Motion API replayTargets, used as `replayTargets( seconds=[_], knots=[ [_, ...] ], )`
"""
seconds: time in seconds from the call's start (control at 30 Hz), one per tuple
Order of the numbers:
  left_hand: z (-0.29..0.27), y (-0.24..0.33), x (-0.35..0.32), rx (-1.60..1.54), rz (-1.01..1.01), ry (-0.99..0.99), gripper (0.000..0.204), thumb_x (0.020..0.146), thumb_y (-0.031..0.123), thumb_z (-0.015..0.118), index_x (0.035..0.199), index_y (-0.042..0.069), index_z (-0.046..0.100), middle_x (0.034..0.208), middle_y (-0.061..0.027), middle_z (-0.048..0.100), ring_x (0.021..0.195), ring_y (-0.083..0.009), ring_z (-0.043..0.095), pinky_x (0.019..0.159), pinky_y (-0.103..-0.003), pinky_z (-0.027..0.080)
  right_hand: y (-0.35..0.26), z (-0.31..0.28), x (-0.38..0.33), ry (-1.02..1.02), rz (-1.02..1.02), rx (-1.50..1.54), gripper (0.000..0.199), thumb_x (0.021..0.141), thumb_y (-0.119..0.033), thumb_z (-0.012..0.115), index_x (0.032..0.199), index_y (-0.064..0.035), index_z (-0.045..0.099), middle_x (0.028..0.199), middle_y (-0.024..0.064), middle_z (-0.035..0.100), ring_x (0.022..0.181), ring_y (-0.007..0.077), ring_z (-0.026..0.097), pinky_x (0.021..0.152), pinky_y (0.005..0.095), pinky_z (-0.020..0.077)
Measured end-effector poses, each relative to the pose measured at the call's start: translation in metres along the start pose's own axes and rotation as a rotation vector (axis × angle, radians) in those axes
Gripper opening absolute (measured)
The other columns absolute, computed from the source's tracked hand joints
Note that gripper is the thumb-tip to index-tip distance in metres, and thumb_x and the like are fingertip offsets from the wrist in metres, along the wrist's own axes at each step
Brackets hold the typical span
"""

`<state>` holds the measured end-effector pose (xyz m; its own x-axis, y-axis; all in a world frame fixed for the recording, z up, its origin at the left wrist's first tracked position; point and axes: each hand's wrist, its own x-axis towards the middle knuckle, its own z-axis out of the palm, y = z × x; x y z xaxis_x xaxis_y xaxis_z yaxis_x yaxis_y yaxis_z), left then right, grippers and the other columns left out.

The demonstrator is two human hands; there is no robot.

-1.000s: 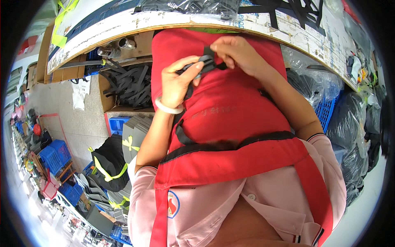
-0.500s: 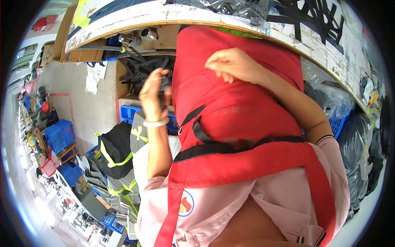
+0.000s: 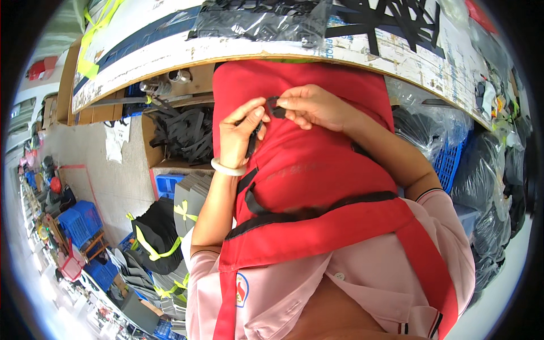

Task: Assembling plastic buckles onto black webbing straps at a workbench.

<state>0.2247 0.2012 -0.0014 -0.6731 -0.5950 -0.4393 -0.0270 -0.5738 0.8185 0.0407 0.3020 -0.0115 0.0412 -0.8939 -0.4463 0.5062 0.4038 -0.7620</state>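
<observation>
Above the lap of my red apron (image 3: 317,144), both hands have come close together. My left hand (image 3: 233,133) is closed, with a dark strap (image 3: 252,146) showing along its palm and fingers. Thumb and forefinger of my right hand (image 3: 317,107) pinch a small black buckle (image 3: 277,107), which lies between the two hands' fingertips. The left fingertips come right up to the buckle's edge; whether they touch it I cannot tell. How strap and buckle meet is hidden.
A worn white table (image 3: 362,65) crosses ahead, bearing a clear bag of black buckles (image 3: 260,25) and loose black straps (image 3: 391,22). Beneath its left part sits a cardboard box of dark straps (image 3: 184,133). Blue crates (image 3: 453,164) and plastic-wrapped bundles (image 3: 481,181) stand at right.
My left hand has moved right and inward, meeting the right hand. A black buckle now shows in the right fingers. The view has shifted, showing more of the table.
</observation>
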Motion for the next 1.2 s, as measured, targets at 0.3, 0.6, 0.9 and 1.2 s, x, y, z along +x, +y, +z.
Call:
replayTargets(
  seconds=[0.3, 0.6, 0.9, 1.2],
  knots=[
    [0.016, -0.009, 0.017, 0.058, -0.057, -0.069, 0.016, 0.089, 0.014, 0.065, 0.092, -0.002, 0.066, 0.076, -0.0052, 0.064, 0.051, -0.0076, 0.051, 0.038, -0.019, 0.032, -0.018, -0.012, -0.007, 0.233, -0.365, -0.552, 0.019, 0.095, -0.020, 0.056, 0.096, -0.0014, 0.061, 0.079, 0.0031, 0.063, 0.064, 0.0108, 0.060, 0.058, 0.0241, 0.0495],
    [0.019, -0.010, 0.017, 0.025, -0.090, -0.093, 0.017, 0.090, 0.017, 0.064, 0.089, 0.000, 0.065, 0.075, -0.0052, 0.063, 0.049, -0.0072, 0.049, 0.034, -0.019, 0.030, -0.031, -0.092, -0.014, 0.744, -0.771, -1.669, 0.036, 0.081, -0.026, 0.068, 0.112, -0.0082, 0.063, 0.118, 0.0077, 0.059, 0.109, 0.0273, 0.052, 0.092, 0.0369, 0.0429],
    [0.025, -0.003, 0.015, 0.121, 0.065, -0.076, 0.012, 0.089, 0.010, 0.065, 0.086, -0.001, 0.068, 0.072, -0.0032, 0.064, 0.054, -0.0057, 0.050, 0.049, -0.021, 0.037, -0.059, -0.004, -0.056, 0.709, -0.998, -1.437, 0.012, 0.084, -0.016, 0.066, 0.094, -0.0090, 0.069, 0.083, 0.0038, 0.066, 0.076, 0.0175, 0.062, 0.068, 0.0303, 0.0461],
    [0.040, -0.010, 0.012, 0.185, 0.300, -0.078, 0.008, 0.088, 0.002, 0.063, 0.094, -0.001, 0.068, 0.076, -0.0022, 0.064, 0.056, -0.0053, 0.049, 0.051, -0.020, 0.039, -0.031, 0.020, -0.040, 0.254, -0.179, -0.113, 0.020, 0.093, -0.023, 0.058, 0.092, -0.0031, 0.063, 0.072, -0.0004, 0.061, 0.059, 0.0040, 0.054, 0.051, 0.0181, 0.0410]
  ],
)
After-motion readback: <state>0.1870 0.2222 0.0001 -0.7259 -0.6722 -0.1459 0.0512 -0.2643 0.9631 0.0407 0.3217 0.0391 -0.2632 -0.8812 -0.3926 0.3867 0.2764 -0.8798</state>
